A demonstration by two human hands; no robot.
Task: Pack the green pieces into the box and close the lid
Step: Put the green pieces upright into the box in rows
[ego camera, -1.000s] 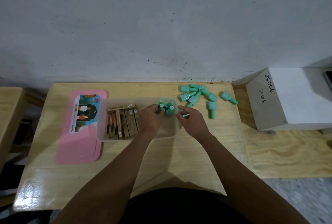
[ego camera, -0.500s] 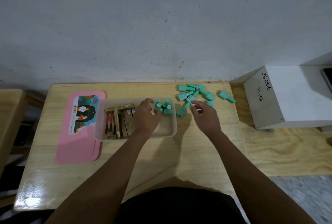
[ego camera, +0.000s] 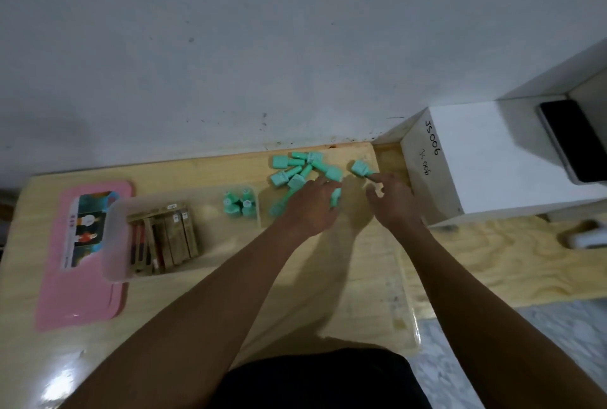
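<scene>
Several green pieces lie in a heap at the table's far edge, and one green piece lies apart to their right. A few more green pieces stand in the far right corner of the clear box. The pink lid lies flat to the left of the box, partly under it. My left hand rests palm down on the near side of the heap, with green pieces showing at both its sides; its grip is hidden. My right hand has its fingers apart, fingertips at the neck of the lone piece.
Brown and red sticks fill the left half of the box. A white block marked JS006 stands right of the table, close to my right hand, with a dark phone on it. A grey wall runs directly behind the table.
My left hand has left the box and moved right onto the heap. My right hand has moved further right, from the heap to the lone piece.
</scene>
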